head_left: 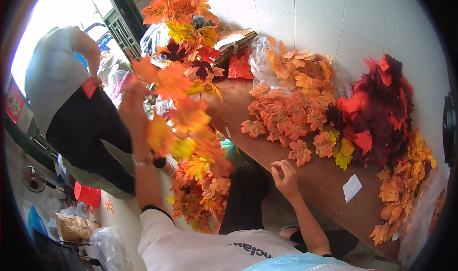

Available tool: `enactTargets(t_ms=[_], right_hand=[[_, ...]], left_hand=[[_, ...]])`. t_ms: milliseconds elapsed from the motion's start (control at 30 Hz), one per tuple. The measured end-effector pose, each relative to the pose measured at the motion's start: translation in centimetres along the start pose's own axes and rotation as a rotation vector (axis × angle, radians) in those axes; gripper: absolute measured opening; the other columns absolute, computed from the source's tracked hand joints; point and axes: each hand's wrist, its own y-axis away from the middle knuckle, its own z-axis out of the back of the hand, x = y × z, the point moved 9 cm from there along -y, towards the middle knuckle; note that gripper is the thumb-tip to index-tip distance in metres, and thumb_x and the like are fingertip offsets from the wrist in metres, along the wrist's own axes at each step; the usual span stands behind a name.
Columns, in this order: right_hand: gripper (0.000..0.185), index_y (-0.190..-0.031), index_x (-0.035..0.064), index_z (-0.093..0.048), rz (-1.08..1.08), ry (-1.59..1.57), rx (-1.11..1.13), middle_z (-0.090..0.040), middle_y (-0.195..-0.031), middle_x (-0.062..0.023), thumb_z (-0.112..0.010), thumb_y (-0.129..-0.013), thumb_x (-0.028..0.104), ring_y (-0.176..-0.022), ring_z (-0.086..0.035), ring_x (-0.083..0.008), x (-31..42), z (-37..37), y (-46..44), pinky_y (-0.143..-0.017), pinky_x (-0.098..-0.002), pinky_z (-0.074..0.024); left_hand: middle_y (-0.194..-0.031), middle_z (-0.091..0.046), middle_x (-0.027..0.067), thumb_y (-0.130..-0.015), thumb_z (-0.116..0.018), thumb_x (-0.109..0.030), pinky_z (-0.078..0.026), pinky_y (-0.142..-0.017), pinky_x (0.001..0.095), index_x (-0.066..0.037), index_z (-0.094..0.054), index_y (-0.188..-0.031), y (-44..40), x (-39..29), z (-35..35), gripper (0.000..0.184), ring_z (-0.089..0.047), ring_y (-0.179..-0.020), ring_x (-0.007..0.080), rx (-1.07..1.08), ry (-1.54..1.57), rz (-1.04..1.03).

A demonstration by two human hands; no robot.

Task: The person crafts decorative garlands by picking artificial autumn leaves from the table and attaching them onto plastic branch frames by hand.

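Note:
On the left, my left hand (133, 102) is raised and smeared by motion, beside an artificial maple leaf garland (183, 118) that it appears to grip. The blurred orange and yellow leaves hang from near the hand toward a fuller leafy bunch (202, 190) below. My right hand (285, 178) is just off the front edge of the brown table (257, 149), its fingers curled into a pinch. Whatever lies between those fingertips, if anything, is too small to make out. Near it on the table are loose orange leaves (299, 152) and a yellow leaf (343, 153).
Dark red leaves (381, 109) and orange leaf piles (305, 71) cover the table's back, with a white paper slip (352, 188) in front. Another leaf strand (183, 37) hangs by the wall. A person (71, 90) stands at left, near a red bucket (88, 194).

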Motion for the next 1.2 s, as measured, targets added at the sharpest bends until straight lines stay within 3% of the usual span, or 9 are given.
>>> enactTargets(t_ms=[133, 200, 400, 500, 600, 633, 733, 933, 1200], right_hand=[[0.005, -0.084, 0.0017, -0.055, -0.069, 0.015, 0.069, -0.054, -0.076, -0.0098, -0.053, -0.078, 0.002, -0.066, -0.056, -0.0232, -2.8, -1.3, 0.0, -0.06, -0.0299, -0.0452], [0.006, -0.083, 0.002, -0.055, -0.066, 0.038, 0.106, -0.054, -0.076, -0.0097, -0.054, -0.078, 0.002, -0.065, -0.055, -0.0236, -3.8, -1.9, 0.5, -0.059, -0.0305, -0.0451], [0.007, -0.083, 0.002, -0.055, -0.038, 0.061, 0.129, -0.054, -0.077, -0.0104, -0.054, -0.077, 0.001, -0.069, -0.055, -0.026, -3.8, -2.0, 0.1, -0.061, -0.0331, -0.044], [0.009, -0.084, 0.002, -0.056, -0.052, 0.073, 0.133, -0.055, -0.077, -0.0101, -0.055, -0.075, 0.0, -0.07, -0.055, -0.0264, -4.0, -2.2, 0.1, -0.062, -0.0335, -0.0438], [0.009, -0.083, 0.002, -0.056, -0.099, 0.048, 0.142, -0.055, -0.077, -0.0096, -0.055, -0.075, 0.0, -0.07, -0.055, -0.0261, -4.2, -2.1, -0.1, -0.063, -0.0334, -0.0436], [0.009, -0.083, 0.0018, -0.057, -0.092, 0.058, 0.146, -0.055, -0.077, -0.0099, -0.055, -0.075, -0.001, -0.069, -0.055, -0.0257, -4.0, -2.2, -0.3, -0.061, -0.0326, -0.044], [0.009, -0.082, 0.0014, -0.058, -0.081, 0.09, 0.149, -0.056, -0.076, -0.0106, -0.056, -0.074, -0.002, -0.068, -0.057, -0.0249, -4.0, -2.0, -0.4, -0.058, -0.0309, -0.0449], [0.011, -0.083, 0.0015, -0.058, -0.091, 0.099, 0.149, -0.057, -0.077, -0.0107, -0.057, -0.073, -0.003, -0.068, -0.057, -0.0247, -4.0, -2.2, -0.5, -0.058, -0.0308, -0.0453], [0.011, -0.082, 0.0015, -0.058, -0.067, 0.112, 0.143, -0.057, -0.077, -0.0104, -0.058, -0.073, -0.003, -0.067, -0.057, -0.0244, -3.9, -2.1, -0.4, -0.058, -0.0307, -0.0455]], left_hand=[[-0.066, -0.06, 0.0022, -0.084, -0.056, -0.015, -0.042, -0.056, 0.0233, -0.001, -0.063, -0.087, -10.9, 0.2, 1.6, 0.015, -0.054, -0.059, 0.0074, -0.093, -0.238, -0.321], [-0.065, -0.06, 0.0028, -0.082, -0.059, -0.021, -0.043, -0.054, 0.0246, -0.004, -0.064, -0.087, -15.3, 2.3, -0.4, 0.019, -0.054, -0.057, 0.0083, -0.102, -0.009, -0.031], [-0.072, -0.065, 0.0105, -0.075, -0.06, -0.034, -0.047, -0.059, 0.0324, -0.007, -0.066, -0.085, -28.8, 4.6, -11.0, 0.03, -0.063, -0.065, 0.0204, -0.058, -0.495, -0.349], [-0.067, -0.063, 0.005, -0.075, -0.061, -0.029, -0.046, -0.058, 0.0273, -0.009, -0.067, -0.085, -30.1, 2.6, -14.8, 0.023, -0.059, -0.062, 0.0135, -0.094, -0.623, -0.223], [-0.078, -0.063, 0.0191, -0.074, -0.052, -0.027, -0.048, -0.071, 0.0404, -0.007, -0.067, -0.074, -29.5, 0.1, -16.7, 0.026, -0.062, -0.077, 0.033, -0.177, -0.524, -0.117], [-0.083, -0.061, 0.0207, -0.074, -0.052, -0.029, -0.048, -0.069, 0.0397, -0.009, -0.067, -0.077, -30.8, 1.4, -17.1, 0.026, -0.061, -0.078, 0.0344, -0.25, -0.486, -0.111], [-0.073, -0.063, 0.0172, -0.074, -0.053, -0.03, -0.047, -0.066, 0.0416, -0.008, -0.067, -0.072, -34.4, 4.9, -19.0, 0.027, -0.061, -0.07, 0.0315, -0.237, -0.41, -0.111], [-0.054, -0.048, 0.0025, -0.074, -0.057, -0.01, -0.042, -0.046, 0.0346, -0.008, -0.052, -0.054, -38.5, 12.6, -25.2, 0.021, -0.051, -0.053, 0.0147, -0.027, 0.567, 0.183], [-0.056, -0.048, 0.0015, -0.073, -0.057, -0.007, -0.037, -0.044, 0.0308, -0.008, -0.052, -0.054, -38.1, 11.5, -25.0, 0.02, -0.048, -0.052, 0.0116, -0.048, 0.376, 0.074]])
